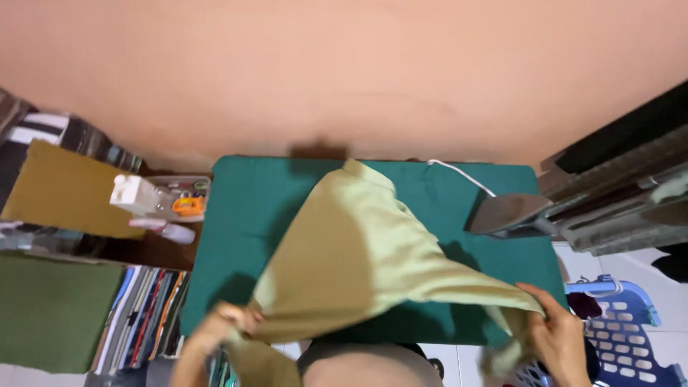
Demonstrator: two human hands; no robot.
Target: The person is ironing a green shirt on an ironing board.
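A person is standing at the near edge of a green ironing board [236, 236] and holding a light olive-green garment [351, 251] up over it. The left hand [226, 322] is gripping the garment's near left corner, fingers closed around bunched cloth. The right hand [562, 333] is clamped on the garment's near right edge, fingers curled over a fold of fabric. Between the two hands the cloth is stretching in a wide, slanting sheet, and its far end is rising to a point near the middle of the board's far side. More of the fabric is hanging down below each hand, off the board's near edge.

An electric iron [512, 213] is resting at the far right of the board, its soleplate facing left, and its white cord [462, 175] is trailing across the far edge. Just left of the board, a white spray bottle [140, 195] is lying beside a clear plastic box [183, 197] holding small colourful items. A blue plastic laundry basket [631, 333] is sitting on the floor to the right, close behind the right hand. A peach-coloured wall [344, 72] is filling the far side of the scene.
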